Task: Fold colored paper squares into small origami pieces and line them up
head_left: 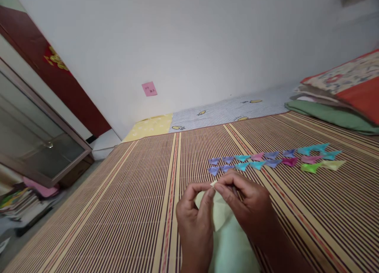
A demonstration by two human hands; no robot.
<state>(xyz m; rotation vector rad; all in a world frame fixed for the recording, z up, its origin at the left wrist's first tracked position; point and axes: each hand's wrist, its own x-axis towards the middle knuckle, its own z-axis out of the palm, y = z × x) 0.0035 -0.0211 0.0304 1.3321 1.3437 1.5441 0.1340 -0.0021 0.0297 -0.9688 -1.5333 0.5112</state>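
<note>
Both hands meet low in the middle of the view over a sheet of pale yellow paper [219,211]. My left hand [195,215] pinches the paper's upper end between thumb and forefinger. From the other side, my right hand [248,196] pinches the same small folded tip, its fingertips touching the left ones. Part of the sheet hangs below the fingers, and some of it is hidden behind the left thumb. Beyond the hands lie two rows of small folded paper pieces, among them a light green one [310,167], a magenta one [289,161] and a turquoise one [257,165].
A striped mat [142,186] covers the bed. Folded bedding with a red and patterned cover [349,83] is stacked at the right. A pink note [149,89] is stuck on the white wall [207,48]. At the left are a glass-paned door [38,130] and piled books [20,204].
</note>
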